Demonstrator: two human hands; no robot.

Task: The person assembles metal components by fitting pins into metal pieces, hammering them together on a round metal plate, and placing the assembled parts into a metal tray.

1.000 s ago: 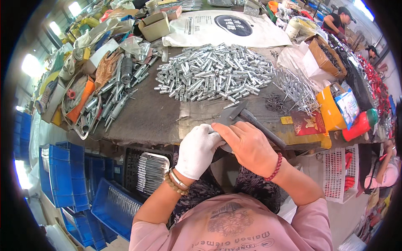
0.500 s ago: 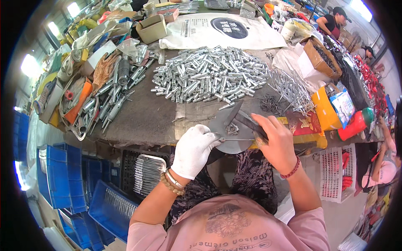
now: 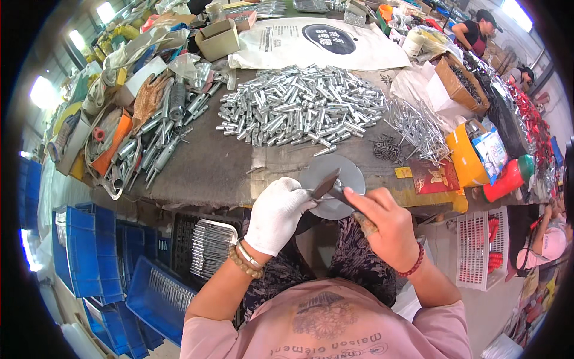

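Observation:
My left hand, in a white glove, is closed with thumb and fingertips pinched at the front of a round grey metal plate. Only a sliver of a small metal piece shows at its fingertips; its kind is hidden. My bare right hand grips a hammer by its dark handle. The hammer's head is down over the plate, right beside the left fingertips. Whether it touches the metal piece cannot be made out. Beyond the plate lies a large heap of short silver metal tubes.
Thin metal pins and small dark parts lie right of the heap. An orange container and a red bottle stand farther right. Tools crowd the left. Blue bins and a white basket flank me below.
The hammer has come down and nearer, its head now close to my left fingertips. My right hand has shifted slightly lower. The thin rod between my hands no longer shows.

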